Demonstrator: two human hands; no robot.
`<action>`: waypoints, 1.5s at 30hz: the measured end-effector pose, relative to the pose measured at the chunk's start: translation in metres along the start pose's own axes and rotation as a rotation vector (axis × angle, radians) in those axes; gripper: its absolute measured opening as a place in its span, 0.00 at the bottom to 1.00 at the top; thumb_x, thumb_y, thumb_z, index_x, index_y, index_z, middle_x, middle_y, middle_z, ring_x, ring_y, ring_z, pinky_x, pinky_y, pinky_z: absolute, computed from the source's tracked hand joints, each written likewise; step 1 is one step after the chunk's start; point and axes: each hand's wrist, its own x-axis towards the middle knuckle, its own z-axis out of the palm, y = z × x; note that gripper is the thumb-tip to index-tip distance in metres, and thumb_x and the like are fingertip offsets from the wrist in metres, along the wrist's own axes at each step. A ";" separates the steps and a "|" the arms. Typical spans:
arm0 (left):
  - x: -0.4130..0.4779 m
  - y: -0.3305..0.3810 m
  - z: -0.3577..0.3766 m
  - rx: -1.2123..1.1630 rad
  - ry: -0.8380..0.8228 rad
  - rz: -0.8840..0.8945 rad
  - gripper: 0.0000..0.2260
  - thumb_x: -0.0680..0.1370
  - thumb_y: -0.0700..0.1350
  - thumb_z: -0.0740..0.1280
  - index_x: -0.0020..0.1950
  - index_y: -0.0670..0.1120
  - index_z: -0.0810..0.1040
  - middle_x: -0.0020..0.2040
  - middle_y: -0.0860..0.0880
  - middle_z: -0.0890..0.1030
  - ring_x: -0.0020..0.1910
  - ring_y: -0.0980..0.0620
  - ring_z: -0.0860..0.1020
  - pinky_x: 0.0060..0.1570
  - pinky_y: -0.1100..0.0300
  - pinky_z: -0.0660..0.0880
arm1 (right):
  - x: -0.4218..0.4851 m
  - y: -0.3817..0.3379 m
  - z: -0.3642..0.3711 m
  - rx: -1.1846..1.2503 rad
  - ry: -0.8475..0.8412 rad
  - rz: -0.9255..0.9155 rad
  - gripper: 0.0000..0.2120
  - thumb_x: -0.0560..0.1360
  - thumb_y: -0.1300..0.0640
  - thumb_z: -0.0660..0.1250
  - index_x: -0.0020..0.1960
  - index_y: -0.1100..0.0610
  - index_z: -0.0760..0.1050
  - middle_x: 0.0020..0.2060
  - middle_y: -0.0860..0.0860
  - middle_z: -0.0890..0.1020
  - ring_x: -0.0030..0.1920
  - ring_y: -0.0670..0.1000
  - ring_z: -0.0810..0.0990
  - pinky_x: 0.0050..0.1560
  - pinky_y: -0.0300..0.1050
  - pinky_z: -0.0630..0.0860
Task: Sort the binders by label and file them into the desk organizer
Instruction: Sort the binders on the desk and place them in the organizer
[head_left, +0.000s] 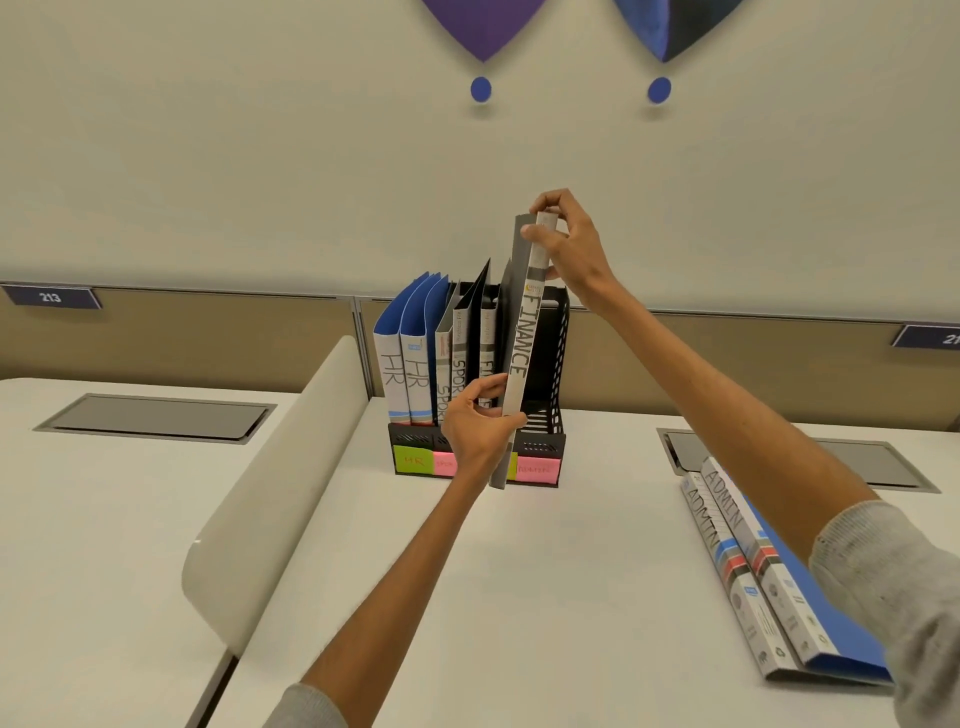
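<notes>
Grey knit sleeve (893, 597); left hand (478, 426) and right hand (571, 244), grip clamped on slim stiff FINANCE binder (522, 343).

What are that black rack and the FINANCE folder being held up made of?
Black rack: matt perforated metal or hard plastic. Rows of punched slots show in its side wall, but which of the two is unclear. FINANCE binder: probably stiff card or thin plastic, with a dull grey cover and a paper-like, hand-lettered white spine label.

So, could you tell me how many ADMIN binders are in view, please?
2, side by side on the desk at right: the left ADMIN binder and the right ADMIN binder. The organizer may hide more.
</notes>
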 end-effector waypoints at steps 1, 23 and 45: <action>0.001 -0.008 0.000 0.021 0.001 -0.009 0.21 0.64 0.41 0.79 0.55 0.53 0.81 0.50 0.56 0.84 0.41 0.66 0.82 0.37 0.72 0.77 | 0.000 0.005 0.003 -0.002 -0.003 0.003 0.09 0.76 0.60 0.66 0.55 0.55 0.69 0.53 0.51 0.72 0.46 0.51 0.78 0.41 0.53 0.82; 0.048 -0.098 -0.018 0.451 -0.575 -0.200 0.40 0.70 0.55 0.76 0.76 0.52 0.59 0.73 0.50 0.67 0.66 0.48 0.72 0.61 0.47 0.75 | 0.036 0.056 0.033 -0.093 -0.084 -0.082 0.15 0.82 0.54 0.60 0.65 0.58 0.64 0.57 0.55 0.70 0.47 0.51 0.76 0.44 0.47 0.81; 0.058 -0.132 0.007 0.721 -0.124 -0.282 0.25 0.70 0.64 0.71 0.55 0.48 0.69 0.49 0.52 0.82 0.48 0.46 0.81 0.46 0.53 0.77 | 0.061 0.100 0.037 -0.161 -0.090 -0.151 0.16 0.83 0.51 0.55 0.69 0.53 0.59 0.48 0.59 0.74 0.38 0.48 0.78 0.38 0.39 0.79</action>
